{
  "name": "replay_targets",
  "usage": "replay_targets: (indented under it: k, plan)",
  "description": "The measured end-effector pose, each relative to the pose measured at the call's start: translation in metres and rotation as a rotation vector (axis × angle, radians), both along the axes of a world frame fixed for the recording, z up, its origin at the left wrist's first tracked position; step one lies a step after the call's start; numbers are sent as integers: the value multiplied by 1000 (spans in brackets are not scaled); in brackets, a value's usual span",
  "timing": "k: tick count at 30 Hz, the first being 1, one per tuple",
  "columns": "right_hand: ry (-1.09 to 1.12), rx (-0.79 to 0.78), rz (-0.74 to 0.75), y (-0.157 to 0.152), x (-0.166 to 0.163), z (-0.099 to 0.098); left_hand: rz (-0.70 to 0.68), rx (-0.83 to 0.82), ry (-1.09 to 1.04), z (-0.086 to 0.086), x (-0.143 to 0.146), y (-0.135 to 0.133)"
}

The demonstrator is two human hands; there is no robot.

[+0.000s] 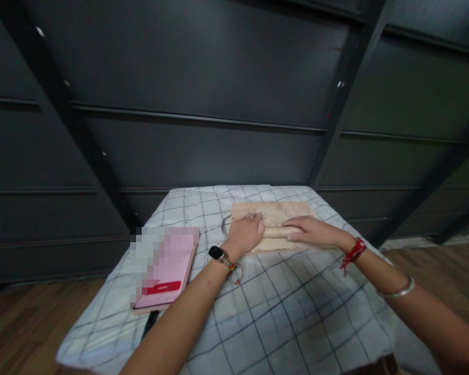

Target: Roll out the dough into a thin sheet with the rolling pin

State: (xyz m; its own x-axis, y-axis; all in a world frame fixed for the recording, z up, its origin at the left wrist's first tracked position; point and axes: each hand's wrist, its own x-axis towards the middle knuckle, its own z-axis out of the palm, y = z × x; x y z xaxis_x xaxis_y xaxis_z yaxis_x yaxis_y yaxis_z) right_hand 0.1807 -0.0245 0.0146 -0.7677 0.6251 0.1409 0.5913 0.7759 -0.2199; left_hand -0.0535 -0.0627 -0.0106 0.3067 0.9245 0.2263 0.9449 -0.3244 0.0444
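A beige piece of cloth (285, 212) lies flat at the far end of a table covered with a white checked sheet (293, 307). Its near edge is rolled or folded over. My left hand (245, 233) presses on the cloth's left part with fingers curled and a ring showing. My right hand (311, 230) lies flat on the rolled edge, fingers stretched out to the left. A thin metal ring (224, 224) peeks out by the cloth's left side.
A pink book or tablet case (168, 271) lies on the table's left side, partly blurred. A dark object (150, 322) sticks out below it. Dark panelled walls with slanted beams stand behind. Wooden floor runs on both sides.
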Motion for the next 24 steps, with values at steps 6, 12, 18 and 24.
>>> replay_targets:
  k: [6,12,18,24]
  plan:
    - [-51,273,-22,-10,-2,-9,8,35,-7,10,-1,4]
    - [6,245,5,16,-11,7,28,-27,-3,31,-8,48]
    - [-62,104,6,38,-20,-14,4,-137,34,9,-8,80]
    - [101,107,-63,52,-23,-31,71,-222,60,10,-6,82]
